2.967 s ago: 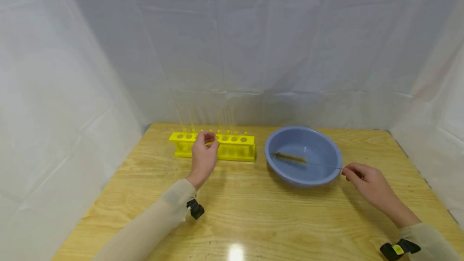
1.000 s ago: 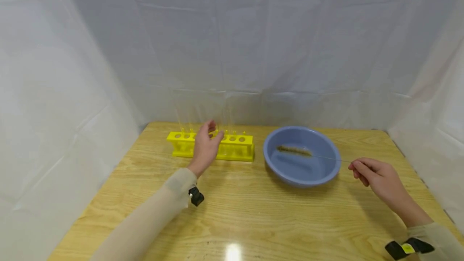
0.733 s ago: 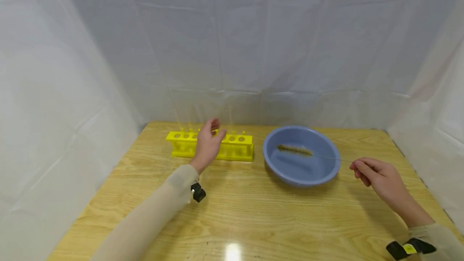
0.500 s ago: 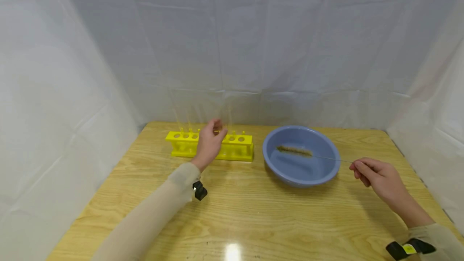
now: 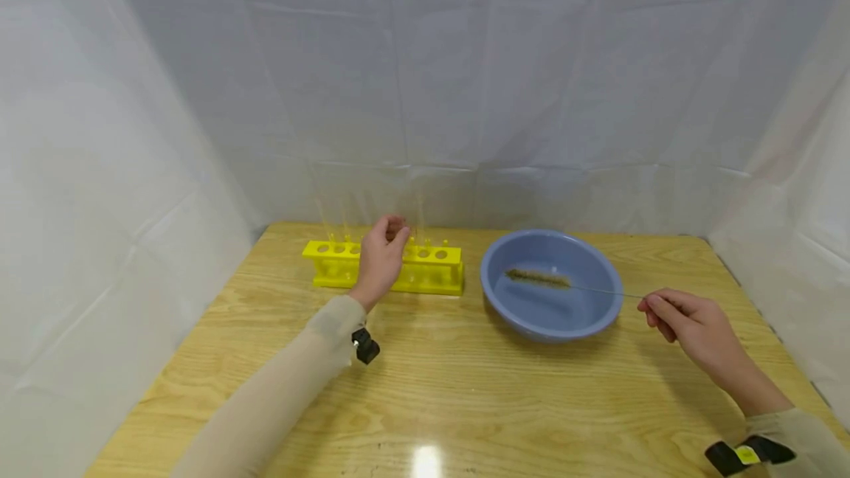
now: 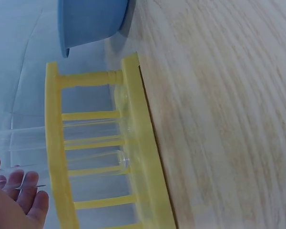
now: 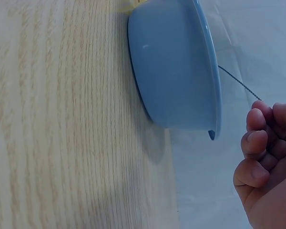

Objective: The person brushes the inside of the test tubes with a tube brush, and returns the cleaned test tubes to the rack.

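A yellow test tube rack (image 5: 428, 279) holds several clear test tubes (image 5: 420, 212). At its middle, my left hand (image 5: 380, 260) holds a test tube near its upper part between thumb and curled fingers. That tube is faint in the left wrist view, its lower part running down into the rack (image 6: 52, 143). My right hand (image 5: 690, 323) pinches the twisted wire handle (image 7: 240, 83) of a test tube brush (image 5: 538, 278). The brown bristles lie over the inside of the blue basin (image 5: 594, 316), and the basin wall (image 7: 174, 67) hides them in the right wrist view.
Rack and basin stand side by side on a wooden table (image 5: 465, 397), the basin to the right. White sheeting (image 5: 438, 94) hangs behind and on both sides. A black camera (image 5: 365, 345) is strapped at the left wrist.
My left hand has moved slightly right along the rack, and its thumb has closed in toward the fingers. My right hand has drawn back a little to the right with the brush.
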`<state>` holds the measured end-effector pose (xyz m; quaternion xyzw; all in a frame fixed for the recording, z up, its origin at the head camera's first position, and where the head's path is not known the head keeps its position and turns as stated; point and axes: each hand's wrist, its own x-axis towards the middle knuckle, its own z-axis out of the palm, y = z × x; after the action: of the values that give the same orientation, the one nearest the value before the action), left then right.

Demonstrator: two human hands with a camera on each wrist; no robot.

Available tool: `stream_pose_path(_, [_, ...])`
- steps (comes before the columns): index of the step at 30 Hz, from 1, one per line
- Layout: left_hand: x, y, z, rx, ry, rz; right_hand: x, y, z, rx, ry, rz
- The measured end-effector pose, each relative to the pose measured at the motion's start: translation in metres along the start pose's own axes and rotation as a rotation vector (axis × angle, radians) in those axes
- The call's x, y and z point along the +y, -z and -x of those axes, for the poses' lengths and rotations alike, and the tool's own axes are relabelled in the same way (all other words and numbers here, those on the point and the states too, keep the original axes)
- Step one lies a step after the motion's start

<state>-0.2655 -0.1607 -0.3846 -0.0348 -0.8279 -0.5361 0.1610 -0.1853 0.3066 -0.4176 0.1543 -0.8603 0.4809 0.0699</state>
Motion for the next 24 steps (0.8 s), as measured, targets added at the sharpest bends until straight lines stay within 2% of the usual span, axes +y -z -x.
stream_pose_path(10, [0.019, 0.009, -0.007, 0.043, -0.152, 0.029, -0.003, 0.0, 0.0, -0.001, -0.015, 0.018])
stream_pose_path(18, [0.036, 0.013, -0.015, 0.065, -0.195, 0.08, -0.002, 0.001, 0.001, -0.01, -0.028, 0.024])
stream_pose_path(24, [0.052, 0.015, -0.014, 0.074, -0.244, 0.1, -0.002, 0.002, 0.0, -0.009, -0.037, 0.032])
